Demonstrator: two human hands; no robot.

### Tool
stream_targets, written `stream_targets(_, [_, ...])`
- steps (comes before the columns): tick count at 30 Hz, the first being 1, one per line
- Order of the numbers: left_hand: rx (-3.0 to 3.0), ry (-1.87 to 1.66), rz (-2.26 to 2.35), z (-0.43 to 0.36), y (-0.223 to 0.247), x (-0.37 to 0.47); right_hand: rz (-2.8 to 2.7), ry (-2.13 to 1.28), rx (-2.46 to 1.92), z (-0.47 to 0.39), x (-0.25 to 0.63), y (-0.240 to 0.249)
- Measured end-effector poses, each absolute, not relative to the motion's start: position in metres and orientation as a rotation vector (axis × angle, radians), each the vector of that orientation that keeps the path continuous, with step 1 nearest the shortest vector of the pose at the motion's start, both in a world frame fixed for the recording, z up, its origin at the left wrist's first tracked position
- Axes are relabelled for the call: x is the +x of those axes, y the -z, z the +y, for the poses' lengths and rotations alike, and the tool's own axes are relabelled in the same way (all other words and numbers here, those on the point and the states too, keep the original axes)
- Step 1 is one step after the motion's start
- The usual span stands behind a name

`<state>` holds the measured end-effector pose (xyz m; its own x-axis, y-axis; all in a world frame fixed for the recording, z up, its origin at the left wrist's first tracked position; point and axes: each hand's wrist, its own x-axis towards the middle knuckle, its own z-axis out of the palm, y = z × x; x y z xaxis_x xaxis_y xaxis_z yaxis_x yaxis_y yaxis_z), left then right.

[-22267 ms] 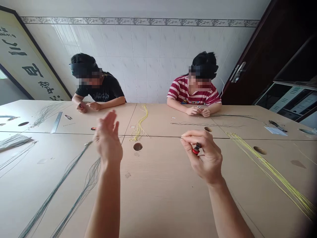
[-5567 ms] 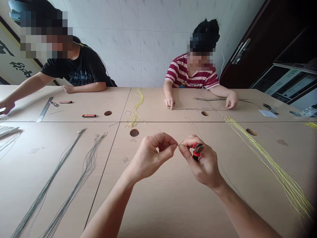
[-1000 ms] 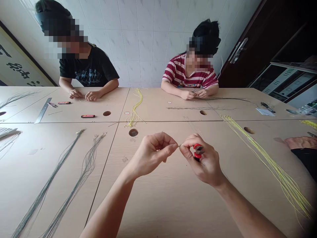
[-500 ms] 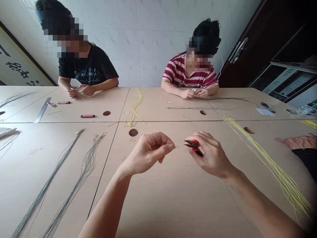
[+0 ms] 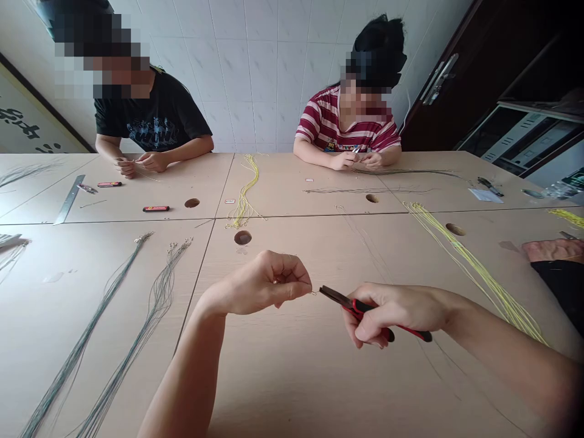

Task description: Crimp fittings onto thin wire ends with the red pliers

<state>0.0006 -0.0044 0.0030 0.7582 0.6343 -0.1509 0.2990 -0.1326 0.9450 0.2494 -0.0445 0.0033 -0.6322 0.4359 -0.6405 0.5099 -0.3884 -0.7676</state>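
My left hand (image 5: 269, 283) is closed in a pinch on a small, thin wire hook (image 5: 314, 293), whose bent tip sticks out past the fingertips. My right hand (image 5: 387, 313) is wrapped round red-and-black pliers (image 5: 360, 307). The dark jaws of the pliers point left and end just beside the hook, with a small gap that I can make out. Thin, pale strands lie on the table by my right forearm; whether they join what my left hand holds, I cannot tell.
Bundles of grey-green cord (image 5: 104, 304) lie to the left, and yellow cords (image 5: 474, 267) to the right. More yellow cord (image 5: 246, 194) is at the middle back. Two people sit opposite, near a ruler (image 5: 70, 199) and box cutters (image 5: 156, 208). The tabletop has round holes (image 5: 243, 238).
My right hand has turned and lowered, so the pliers now point left, with their jaws closer to the hook. My left hand has shifted slightly left and down in the view.
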Motion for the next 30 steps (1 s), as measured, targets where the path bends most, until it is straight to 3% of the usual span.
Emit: stream_targets(30, [1.779, -0.231, 0.711, -0.0037, -0.0009, 0.0016, 1.655, 2.136, 1.19, -0.0382, 0.2462, 0.0007])
